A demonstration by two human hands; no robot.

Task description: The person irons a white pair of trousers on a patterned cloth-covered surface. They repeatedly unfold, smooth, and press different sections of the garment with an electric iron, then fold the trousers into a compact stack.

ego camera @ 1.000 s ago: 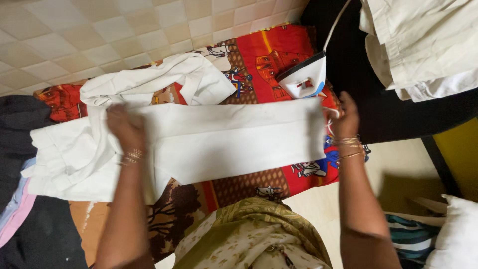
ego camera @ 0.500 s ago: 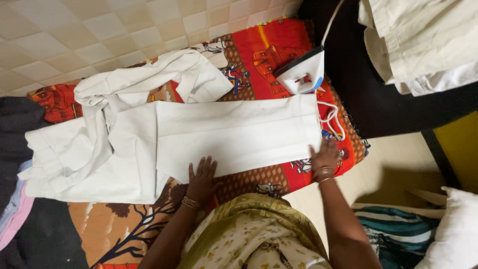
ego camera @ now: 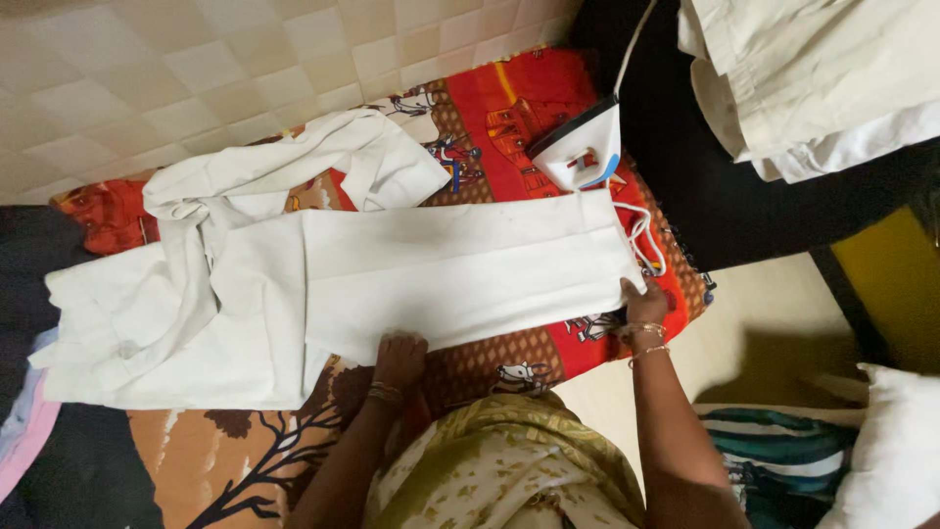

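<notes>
While the white trousers [ego camera: 411, 279] lie spread flat across the red patterned cloth [ego camera: 548, 98], the left hand [ego camera: 399, 355] grips the near edge of the folded leg, its fingers curled under the fabric so that their tips are hidden. The right hand [ego camera: 644, 304] pinches the near corner of the hem end, with bangles showing at the wrist; how far the fingers close beneath the cloth is hard to make out. Beyond the right hand, just past the far corner of the hem, a white iron [ego camera: 580, 147] stands on its heel, and its white cord [ego camera: 641, 240] loops down beside the hem, partly tucked behind the fabric. Left of the left hand, the waist end of the trousers bunches into folds, and the second leg [ego camera: 294, 167] lies crumpled farther away from both hands. Dark clothes [ego camera: 39, 255] at the far left are cut off by the frame. Pale folded clothes [ego camera: 813, 78] rest on a dark surface [ego camera: 725, 206] to the far right, also cut off.
</notes>
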